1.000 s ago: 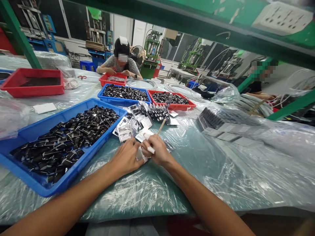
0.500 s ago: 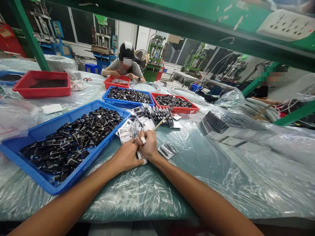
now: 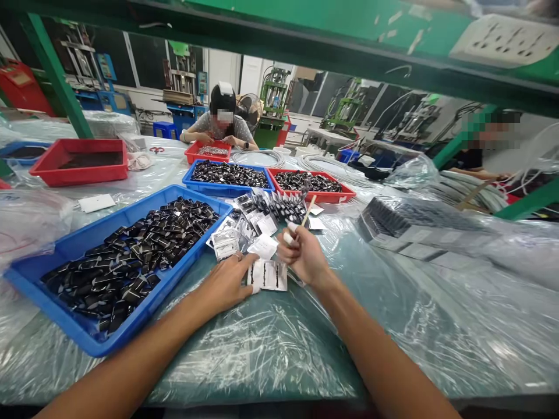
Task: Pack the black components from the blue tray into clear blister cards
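My right hand (image 3: 304, 254) is closed around a thin wooden stick (image 3: 309, 210), its tip pointing up and away. White wraps cover some of its fingertips. My left hand (image 3: 227, 278) rests on the table, thumb and fingers apart at the left edge of a flat white card (image 3: 269, 275) with several dark strips. A white wrap also covers the left thumb tip. Just beyond the fingers lie a blank white card (image 3: 264, 246) and silvery packets (image 3: 226, 243). A heap of packets with black strips (image 3: 279, 205) sits farther back.
A large blue tray (image 3: 98, 348) of black parts stands to my left. Another blue tray (image 3: 227, 187) and a red tray (image 3: 336, 196) lie beyond. Stacked packs (image 3: 406, 224) under plastic stand right. Across the table a person (image 3: 222, 125) bends over a red tray. A green beam (image 3: 279, 35) crosses overhead.
My right hand has moved right and away from my left hand, carrying the stick, which now points more upright. The white card with dark strips, mostly covered before, is now exposed.
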Tool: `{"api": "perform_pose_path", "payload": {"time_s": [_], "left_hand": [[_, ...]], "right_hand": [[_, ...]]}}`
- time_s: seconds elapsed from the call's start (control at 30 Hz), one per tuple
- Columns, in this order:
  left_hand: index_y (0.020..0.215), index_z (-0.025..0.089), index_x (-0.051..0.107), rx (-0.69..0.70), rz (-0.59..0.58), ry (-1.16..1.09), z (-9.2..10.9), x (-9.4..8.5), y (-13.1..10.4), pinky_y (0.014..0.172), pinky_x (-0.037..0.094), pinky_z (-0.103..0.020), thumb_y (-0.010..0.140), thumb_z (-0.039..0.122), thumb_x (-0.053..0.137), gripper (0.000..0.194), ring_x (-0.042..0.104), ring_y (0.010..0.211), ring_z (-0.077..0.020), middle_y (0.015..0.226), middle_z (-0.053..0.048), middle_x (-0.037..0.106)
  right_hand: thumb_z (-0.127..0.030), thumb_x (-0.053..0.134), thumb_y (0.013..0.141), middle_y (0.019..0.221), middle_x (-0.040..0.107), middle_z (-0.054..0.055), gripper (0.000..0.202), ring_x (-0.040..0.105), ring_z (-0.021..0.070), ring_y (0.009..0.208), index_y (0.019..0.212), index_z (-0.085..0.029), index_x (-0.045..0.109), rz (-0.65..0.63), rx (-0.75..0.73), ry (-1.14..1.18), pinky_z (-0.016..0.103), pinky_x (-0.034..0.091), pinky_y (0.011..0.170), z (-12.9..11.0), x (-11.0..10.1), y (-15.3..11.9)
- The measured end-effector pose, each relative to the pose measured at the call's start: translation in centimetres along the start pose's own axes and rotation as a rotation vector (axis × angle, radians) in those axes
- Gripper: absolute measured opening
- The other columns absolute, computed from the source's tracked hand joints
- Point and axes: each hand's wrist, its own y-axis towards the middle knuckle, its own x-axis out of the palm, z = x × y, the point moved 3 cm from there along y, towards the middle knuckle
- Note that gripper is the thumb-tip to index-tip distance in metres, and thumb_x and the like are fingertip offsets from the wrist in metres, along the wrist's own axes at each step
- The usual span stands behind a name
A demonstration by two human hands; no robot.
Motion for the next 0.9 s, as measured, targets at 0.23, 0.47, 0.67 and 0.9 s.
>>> {"api": "perform_pose_path", "payload": {"time_s": [0.23, 0.47, 0.67, 0.9], "left_hand": [[0.115, 0.013, 0.06, -0.208, 0.179, -0.795, -1.4, -0.1, 1.5, 0.07, 0.047, -0.032, 0.068, 0.026, 0.065, 0.049, 0.058, 0.07, -0.0177, 0.084, -0.006, 0.062], [0.086, 0.015, 0.072, -0.213, 0.251, -1.093, -0.4, -0.9, 1.2, 0.078, 0.045, -0.031, 0.068, 0.035, 0.071, 0.027, 0.06, 0.076, -0.0182, 0.083, -0.006, 0.07], [0.082, 0.014, 0.073, -0.206, 0.32, -1.294, 0.3, -1.0, 1.1, 0.076, 0.046, -0.029, 0.061, 0.034, 0.078, 0.029, 0.06, 0.078, -0.0177, 0.079, -0.006, 0.07], [0.088, 0.014, 0.071, -0.178, 0.422, -1.25, -0.1, -1.3, 1.1, 0.079, 0.048, -0.03, 0.069, 0.033, 0.075, 0.027, 0.061, 0.077, -0.0164, 0.084, -0.005, 0.07]], "right_hand": [[-0.03, 0.056, 0.075, 0.094, 0.059, 0.012, 0.026, 0.058, 0.0286, 0.092, 0.097, -0.015, 0.058, 0.39, -0.244, -1.252, 0.043, 0.05, 0.081, -2.9, -3.9, -0.3], [-0.025, 0.048, 0.09, 0.123, 0.056, 0.017, 0.036, 0.053, 0.0288, 0.116, 0.124, -0.015, 0.053, 0.026, -0.86, -1.574, 0.046, 0.048, 0.097, 0.2, 2.9, -2.6], [-0.037, 0.055, 0.091, 0.137, 0.049, 0.02, 0.045, 0.045, 0.0347, 0.126, 0.128, -0.013, 0.052, 0.098, -0.893, -1.696, 0.054, 0.04, 0.105, 0.8, 4.0, -2.4], [-0.022, 0.049, 0.094, 0.129, 0.055, 0.018, 0.03, 0.051, 0.0323, 0.114, 0.121, -0.013, 0.058, 0.119, -0.99, -1.752, 0.049, 0.046, 0.097, 0.4, 5.2, -3.1]]}}
